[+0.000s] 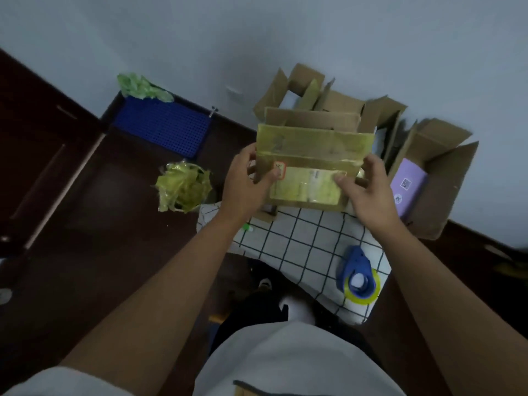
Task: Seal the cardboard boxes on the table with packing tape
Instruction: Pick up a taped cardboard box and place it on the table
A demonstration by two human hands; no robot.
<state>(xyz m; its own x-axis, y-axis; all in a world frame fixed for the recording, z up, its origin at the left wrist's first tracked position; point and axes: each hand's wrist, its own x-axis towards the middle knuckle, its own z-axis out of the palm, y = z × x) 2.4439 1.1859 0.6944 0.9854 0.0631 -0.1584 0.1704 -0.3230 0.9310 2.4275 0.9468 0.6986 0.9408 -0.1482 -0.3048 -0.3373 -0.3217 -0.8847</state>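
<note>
Landmark: the checked tablecloth (300, 244) covering my small table. At its far edge I hold a cardboard box (308, 167), its faces covered in yellowish old tape and a label. My left hand (245, 178) grips the box's left side, thumb curled across the front face, fingers behind it. My right hand (368, 187) grips the right side, thumb pinching the front near the label. Beyond the cloth's far edge, against the wall, stand further open boxes (328, 98); off its far right corner, an open box (440, 178) holds a purple package (408, 187). At the cloth's near right corner lies the blue tape dispenser (357, 275) with a yellow roll. Left of the cloth, on the dark floor, lie a wad of used yellow tape (183, 187) and, farther off, a blue perforated crate (163, 127).
</note>
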